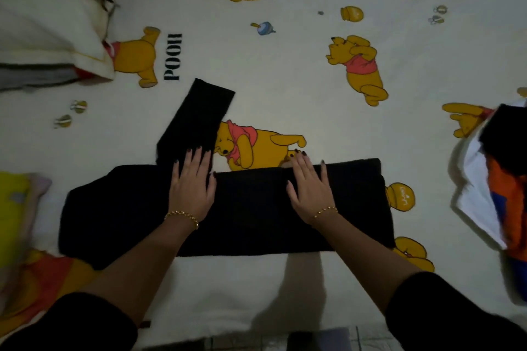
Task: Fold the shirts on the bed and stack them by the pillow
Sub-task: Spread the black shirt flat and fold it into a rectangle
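Folding is partway, I judge: left hand [192,188] and right hand [309,188] press flat, fingers straight, gripping nothing, on the black long-sleeved shirt [251,208] lying mid-bed on the cream bear-print sheet [285,65], one sleeve [199,117] unfolded, well apart from the white pillow [42,31], while a crumpled white-and-orange clothes heap [499,179] waits.

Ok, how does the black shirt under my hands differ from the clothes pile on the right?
The black shirt lies flat, partly folded; the clothes pile is crumpled. The black shirt is one colour; the clothes pile mixes white, orange, blue and black. The left hand and right hand press the black shirt; nothing touches the clothes pile. Both lie on the bedsheet.
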Demonstrator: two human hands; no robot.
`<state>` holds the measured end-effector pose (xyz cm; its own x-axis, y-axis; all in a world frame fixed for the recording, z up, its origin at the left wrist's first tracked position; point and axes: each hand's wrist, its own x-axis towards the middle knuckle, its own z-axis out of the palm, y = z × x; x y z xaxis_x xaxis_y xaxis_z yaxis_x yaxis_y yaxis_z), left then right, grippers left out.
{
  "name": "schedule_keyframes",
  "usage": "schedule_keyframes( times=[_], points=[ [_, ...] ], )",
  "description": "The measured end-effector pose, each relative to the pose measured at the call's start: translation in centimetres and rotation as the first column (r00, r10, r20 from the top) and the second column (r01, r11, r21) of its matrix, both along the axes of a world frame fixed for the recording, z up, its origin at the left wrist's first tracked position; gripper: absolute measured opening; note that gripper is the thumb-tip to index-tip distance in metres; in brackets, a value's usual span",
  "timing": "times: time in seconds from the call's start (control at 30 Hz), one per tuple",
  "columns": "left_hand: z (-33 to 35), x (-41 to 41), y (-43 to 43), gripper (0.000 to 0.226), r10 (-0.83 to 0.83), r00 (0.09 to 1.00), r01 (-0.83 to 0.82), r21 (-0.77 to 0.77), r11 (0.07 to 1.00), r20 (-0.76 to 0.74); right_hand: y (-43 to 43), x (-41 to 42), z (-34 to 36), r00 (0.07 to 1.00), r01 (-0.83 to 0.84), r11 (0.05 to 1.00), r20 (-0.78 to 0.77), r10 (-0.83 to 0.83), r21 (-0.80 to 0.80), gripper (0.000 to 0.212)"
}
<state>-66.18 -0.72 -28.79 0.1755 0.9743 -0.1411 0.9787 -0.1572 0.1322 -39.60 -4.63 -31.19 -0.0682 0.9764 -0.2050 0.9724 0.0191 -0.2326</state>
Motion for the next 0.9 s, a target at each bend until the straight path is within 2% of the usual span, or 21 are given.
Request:
schedule_keyframes(
  times=[0.1, 0.23, 0.33, 0.47, 0.5, 0.57, 0.6, 0.67, 0.7, 0.8, 0.87, 0.9],
  points=[
    [0.6, -4.5, 1.2, 0.051, 0.147, 0.987, -0.149, 0.034, 0.988, 0.06, 3.5, -6.0, 0.6, 0.992, -0.115, 0.993, -0.049, 0.115, -0.004, 0.062],
    [0.7, -8.5, 1.9, 0.048, 0.235, 0.969, -0.238, 0.025, 0.971, 0.078, 7.9, -12.5, 1.2, 0.967, -0.243, 0.97, -0.068, 0.244, 0.025, 0.057],
    [0.8, -11.6, 2.5, 0.047, 0.287, 0.953, -0.29, 0.023, 0.957, 0.093, 11.3, -17.7, 1.9, 0.925, -0.373, 0.927, -0.066, 0.374, 0.03, 0.066],
    [0.9, -13.9, 2.7, 0.045, 0.3, 0.946, -0.3, -0.022, 0.954, 0.122, 14.3, -22.6, 2.6, 0.803, -0.595, 0.801, 0.0, 0.596, -0.062, 0.085],
    [0.9, -14.1, 2.7, 0.044, 0.299, 0.945, -0.298, -0.032, 0.954, 0.133, 14.7, -23.2, 2.7, 0.768, -0.635, 0.767, 0.03, 0.64, -0.093, 0.082],
    [0.8, -14.4, 2.6, 0.044, 0.287, 0.942, -0.283, -0.049, 0.958, 0.172, 15.1, -23.7, 3.1, 0.727, -0.669, 0.732, 0.093, 0.68, -0.128, 0.057],
    [0.9, -14.5, 2.5, 0.045, 0.274, 0.941, -0.267, -0.065, 0.962, 0.2, 15.2, -23.5, 3.3, 0.728, -0.665, 0.737, 0.115, 0.676, -0.12, 0.044],
    [1.4, -14.2, 2.6, 0.051, 0.23, 0.935, -0.206, -0.116, 0.972, 0.271, 15.4, -22.4, 3.9, 0.749, -0.653, 0.755, 0.099, 0.655, -0.059, 0.031],
    [1.8, -13.9, 2.8, 0.057, 0.203, 0.932, -0.163, -0.152, 0.975, 0.302, 15.4, -21.6, 4.2, 0.758, -0.651, 0.759, 0.038, 0.651, -0.02, 0.028],
    [3.3, -12.3, 4.0, 0.086, 0.08, 0.929, 0.031, -0.29, 0.957, 0.361, 14.9, -18.8, 6.2, 0.767, -0.581, 0.81, -0.278, 0.579, 0.085, 0.018],
    [3.9, -10.6, 5.1, 0.1, -0.103, 0.941, 0.213, -0.329, 0.92, 0.323, 14.1, -17.0, 8.2, 0.76, -0.529, 0.841, -0.376, 0.53, 0.116, 0.015],
    [4.2, -9.6, 5.5, 0.099, -0.194, 0.939, 0.287, -0.337, 0.897, 0.283, 13.7, -16.1, 9.1, 0.758, -0.505, 0.852, -0.403, 0.513, 0.137, 0.011]
  ],
)
